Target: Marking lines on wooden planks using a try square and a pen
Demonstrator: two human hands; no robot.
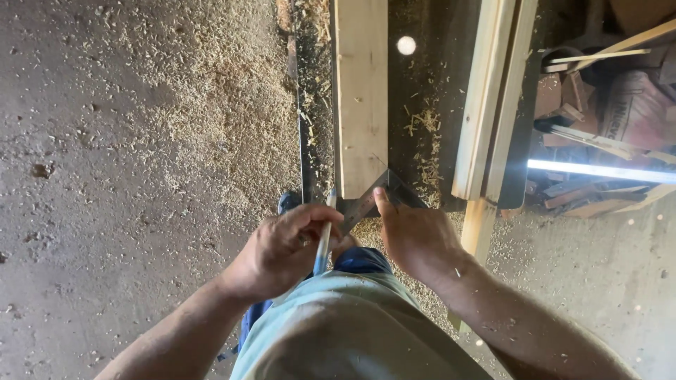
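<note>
A pale wooden plank (pixel 360 98) lies lengthwise on a dark workbench (pixel 429 77), its near end towards me. A metal try square (pixel 384 193) sits across that end. My right hand (pixel 415 236) presses on the square, thumb stretched along its blade. Just left of it, my left hand (pixel 282 250) grips a light pencil (pixel 325 229) with the tip pointing up at the plank's near left corner.
More pale boards (pixel 489 98) lie along the bench's right side, one reaching past the edge. Scrap wood and clutter (pixel 605 119) pile up at the right, crossed by a bright strip of light. Wood shavings (pixel 225 119) cover the concrete floor at the left.
</note>
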